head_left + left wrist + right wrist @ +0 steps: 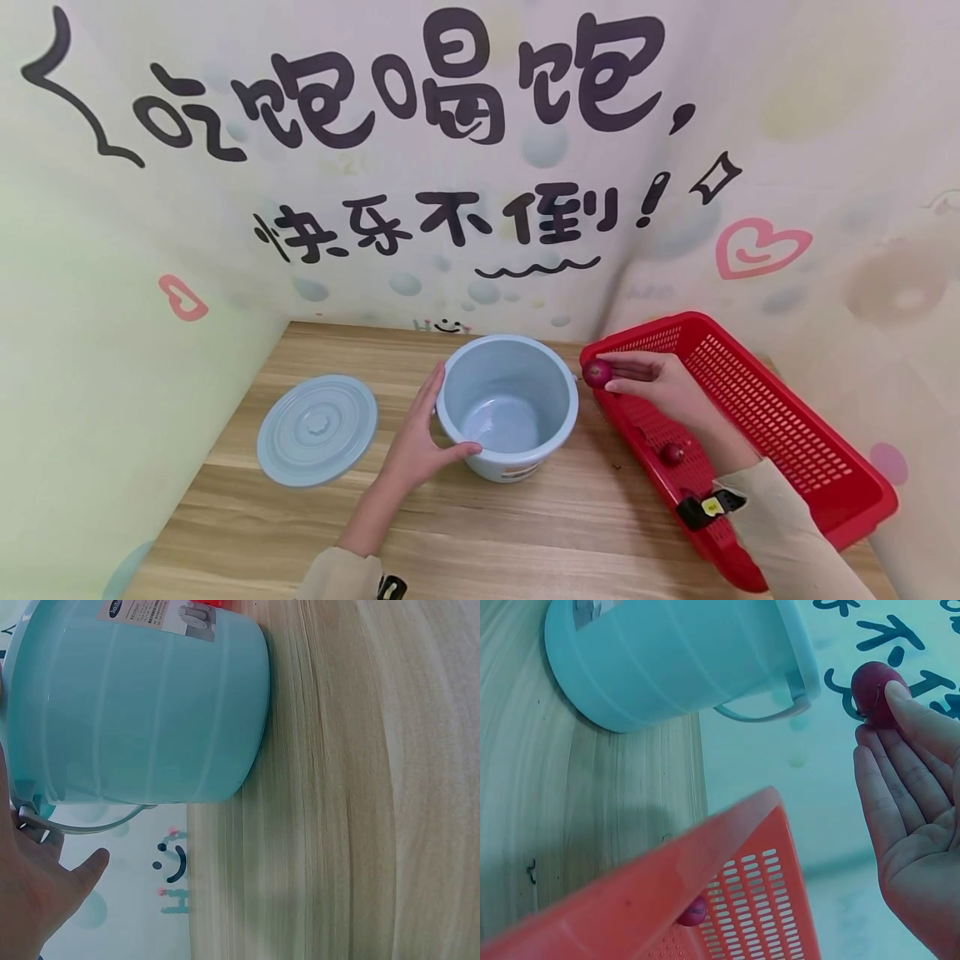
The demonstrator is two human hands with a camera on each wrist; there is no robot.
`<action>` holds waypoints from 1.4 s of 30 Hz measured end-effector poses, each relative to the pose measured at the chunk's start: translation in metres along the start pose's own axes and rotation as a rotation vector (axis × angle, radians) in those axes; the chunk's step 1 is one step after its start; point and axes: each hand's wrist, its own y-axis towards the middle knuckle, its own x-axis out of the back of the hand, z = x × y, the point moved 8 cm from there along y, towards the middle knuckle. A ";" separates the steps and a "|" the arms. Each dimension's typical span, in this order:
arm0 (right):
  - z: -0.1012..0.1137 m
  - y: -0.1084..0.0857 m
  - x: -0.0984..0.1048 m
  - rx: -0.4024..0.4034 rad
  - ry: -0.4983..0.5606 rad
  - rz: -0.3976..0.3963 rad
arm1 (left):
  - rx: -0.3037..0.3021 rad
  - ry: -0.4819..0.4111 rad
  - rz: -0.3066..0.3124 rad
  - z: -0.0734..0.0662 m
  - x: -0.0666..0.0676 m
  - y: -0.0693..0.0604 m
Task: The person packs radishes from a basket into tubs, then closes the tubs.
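Note:
My right hand (663, 385) pinches a small red radish (597, 373) between thumb and fingertips, above the far left rim of a red basket (817, 429). In the right wrist view the radish (877, 694) shows clear of the basket, level with the bucket's top. A light blue bucket (506, 417) with a wire handle stands upright on the table. My left hand (416, 446) rests against its left side, thumb on the front rim and fingers stretched along the outside. The visible inside of the bucket holds nothing.
A round blue lid (317, 430) lies flat to the left of the bucket. Another radish (672, 453) sits inside the basket, partly below my right forearm. The printed backdrop (420, 292) rises behind the wooden table (525, 542).

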 end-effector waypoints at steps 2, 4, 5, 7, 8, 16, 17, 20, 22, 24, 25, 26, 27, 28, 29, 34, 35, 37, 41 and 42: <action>0.002 0.000 -0.002 -0.006 -0.011 0.002 | 0.002 0.001 0.000 0.000 0.000 0.000; 0.003 0.001 -0.003 -0.012 -0.022 0.001 | 0.006 0.004 0.000 0.000 0.000 0.000; 0.003 0.001 -0.004 -0.013 -0.027 0.001 | 0.008 0.004 0.001 0.000 0.000 0.000; 0.005 0.003 -0.007 -0.011 -0.027 0.006 | 0.014 0.002 0.002 0.000 0.000 0.000; 0.005 0.003 -0.008 -0.009 -0.026 0.010 | 0.017 0.002 0.003 0.000 0.000 0.000; 0.011 0.006 -0.018 0.011 0.002 0.035 | 0.013 -0.002 0.001 0.000 -0.001 0.000; 0.012 0.007 -0.019 0.012 0.003 0.035 | 0.013 -0.001 0.002 0.000 -0.001 0.000; 0.014 0.008 -0.022 0.022 0.006 0.039 | 0.018 -0.002 0.003 0.000 -0.001 0.000; 0.015 0.009 -0.024 0.026 0.018 0.046 | 0.021 -0.003 0.002 0.001 -0.001 0.000; 0.016 0.009 -0.027 0.027 0.030 0.054 | 0.024 -0.005 0.003 0.001 -0.001 0.000; 0.016 0.010 -0.028 0.027 0.034 0.059 | 0.024 -0.004 0.003 0.001 -0.001 0.000; 0.016 0.010 -0.029 0.023 0.037 0.059 | 0.024 -0.003 0.003 0.001 -0.001 -0.001; 0.017 0.010 -0.030 0.023 0.038 0.061 | 0.024 -0.002 0.003 0.001 -0.001 -0.001; 0.017 0.010 -0.031 0.021 0.034 0.061 | 0.024 -0.001 0.002 0.001 -0.001 -0.001; 0.016 0.011 -0.032 0.020 0.029 0.061 | 0.024 0.000 0.002 0.001 -0.001 -0.001; 0.016 0.011 -0.037 0.031 0.011 0.075 | 0.026 0.003 0.001 0.001 -0.001 -0.001; 0.016 0.011 -0.038 0.035 0.014 0.078 | 0.026 0.002 0.002 0.001 -0.001 -0.001; 0.016 0.011 -0.040 0.041 0.032 0.085 | 0.027 0.000 0.001 0.001 -0.001 0.000; 0.016 0.011 -0.041 0.053 0.063 0.093 | 0.029 0.004 0.004 0.001 -0.001 0.000; 0.016 0.011 -0.042 0.055 0.064 0.093 | 0.030 0.003 0.004 0.001 -0.001 0.000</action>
